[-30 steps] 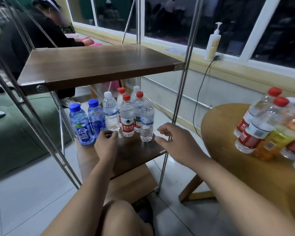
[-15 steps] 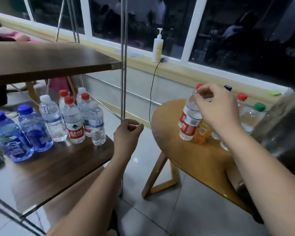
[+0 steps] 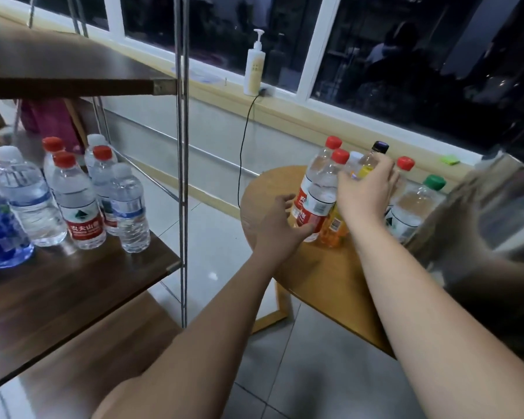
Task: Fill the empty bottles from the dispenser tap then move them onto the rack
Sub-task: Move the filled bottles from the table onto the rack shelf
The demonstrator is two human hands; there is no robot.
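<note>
Round table, 3 o'clock: cluster of capped bottles, all upright, long axes vertical, caps uppermost. Front red-label bottle is clear; fill level indeterminate. Orange bottle, at its 5 o'clock, holds orange liquid. Left hand: fingers spread about the red-label bottle's base, thumb touching; firm grip not confirmed. Right hand: fingers curled over the cluster's tops; object held indeterminate. Rack, 9 o'clock: water bottles standing, holding clear water.
</note>
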